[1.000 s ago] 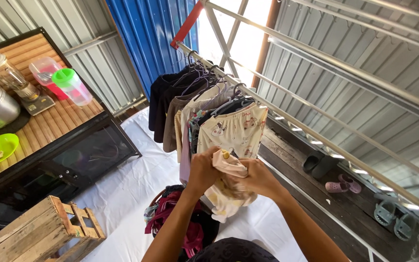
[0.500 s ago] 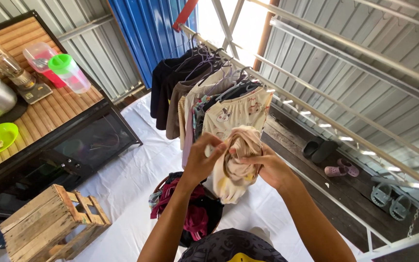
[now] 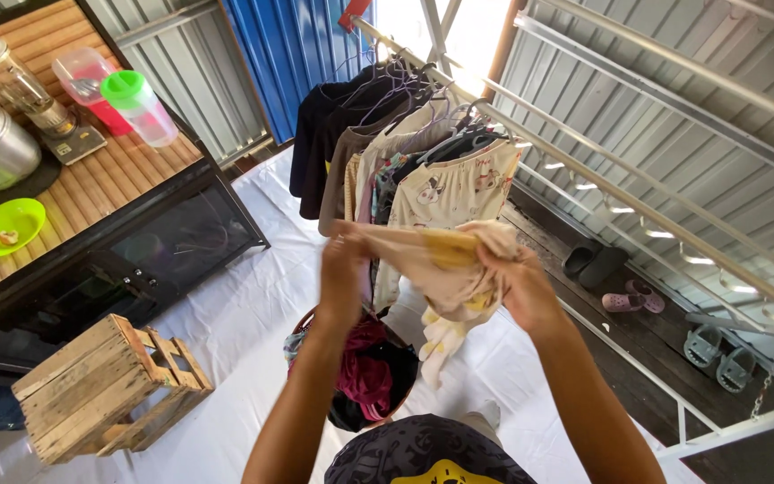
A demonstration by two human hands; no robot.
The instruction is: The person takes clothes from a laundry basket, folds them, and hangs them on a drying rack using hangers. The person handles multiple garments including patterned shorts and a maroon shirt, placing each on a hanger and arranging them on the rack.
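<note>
My left hand (image 3: 344,269) and my right hand (image 3: 520,285) both grip a beige and yellow garment (image 3: 436,269), stretched between them at chest height. Part of it hangs down below my right hand. Directly under the hands a round basket (image 3: 365,372) holds dark, maroon and patterned laundry. Behind the garment, several clothes on hangers (image 3: 405,170) fill a metal drying rail (image 3: 584,193); the nearest is a cream piece with cartoon prints.
A wooden crate (image 3: 105,385) lies on the white floor sheet at the left. A black cabinet (image 3: 127,269) carries a blender, plastic jugs, a pot and a green bowl (image 3: 9,226). Sandals (image 3: 633,300) sit on the dark floor to the right, by corrugated metal walls.
The garment was bunched between both hands; now my hands have moved apart and up, pulling it out flat. The view has shifted slightly downward.
</note>
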